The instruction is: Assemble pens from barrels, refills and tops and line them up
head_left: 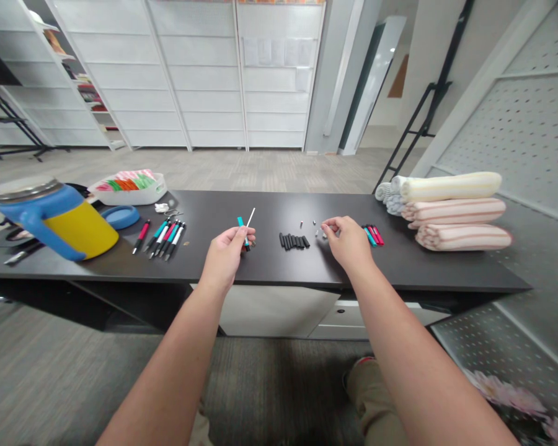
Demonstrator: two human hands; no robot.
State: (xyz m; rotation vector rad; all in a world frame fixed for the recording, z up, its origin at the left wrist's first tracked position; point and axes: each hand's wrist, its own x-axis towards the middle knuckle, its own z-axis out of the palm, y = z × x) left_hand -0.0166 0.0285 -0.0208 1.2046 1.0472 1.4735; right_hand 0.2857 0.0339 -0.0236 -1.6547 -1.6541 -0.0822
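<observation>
My left hand (227, 249) is closed around a teal pen barrel (240, 220) with a dark lower end. A thin white stick, like an ink refill (251, 217), slants up from the same grip. Further right, my right hand (346, 240) is low over the desk, thumb and forefinger pinched together among small shiny pieces (317, 233). Whatever it holds is too small to name. Between the hands lies a row of short black tubes (294, 241), with tiny metal tips (301, 223) behind them. Teal and red pen barrels (376, 235) lie just right of my right hand.
Whole pens (166, 239) lie on the dark desk (270, 263) at left, near a blue lid (121, 217). A blue and yellow mug (81, 223) lies tilted beside them. Behind is a white basket (139, 196) of colourful items. Rolled towels (462, 214) are stacked at right.
</observation>
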